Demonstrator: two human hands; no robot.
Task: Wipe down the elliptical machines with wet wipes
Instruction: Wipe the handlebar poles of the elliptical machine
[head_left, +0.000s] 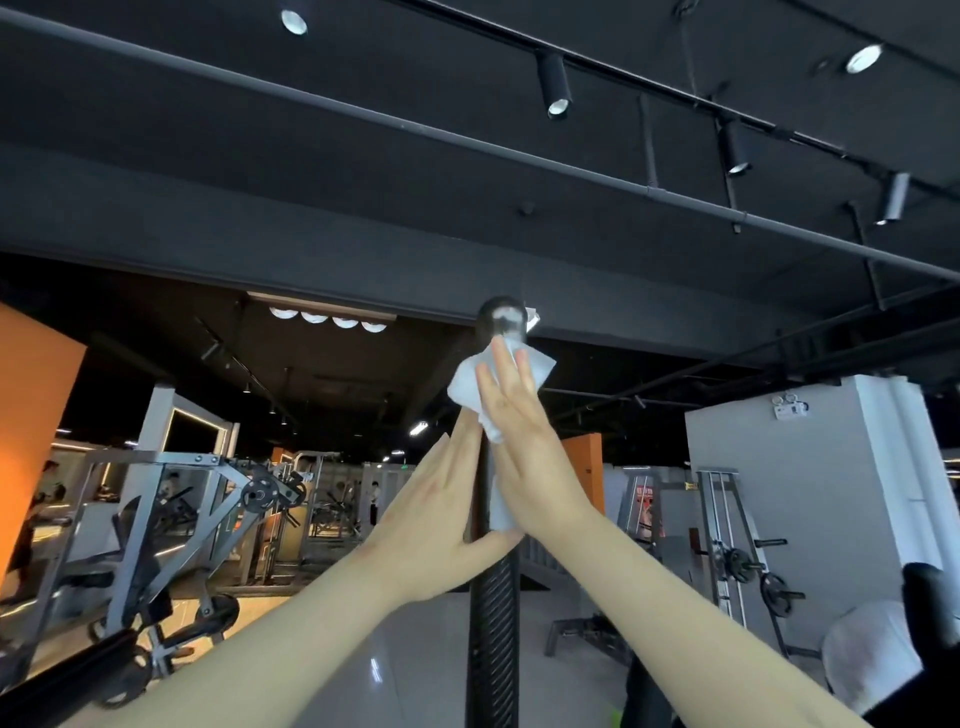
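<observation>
While stretched flat with straight fingers, left hand (441, 519) and right hand (524, 457) pressing both sides of black elliptical handlebar (492, 613), wet wipe (470, 387) under right palm

The elliptical's black handlebar (492, 597) stands upright, ribbed along its lower grip and topped by a glossy rounded cap (502, 318). A crumpled white wet wipe (467, 387) wraps its upper stretch just below the cap, pressed between the flat left hand (441, 519) and right hand (524, 447).

Grey plate-loaded weight machine (260, 496) at left beside an orange wall panel (31, 415), cable rack (719, 519) and white pillar (883, 457) at right, black track spotlights (555, 85) overhead.
</observation>
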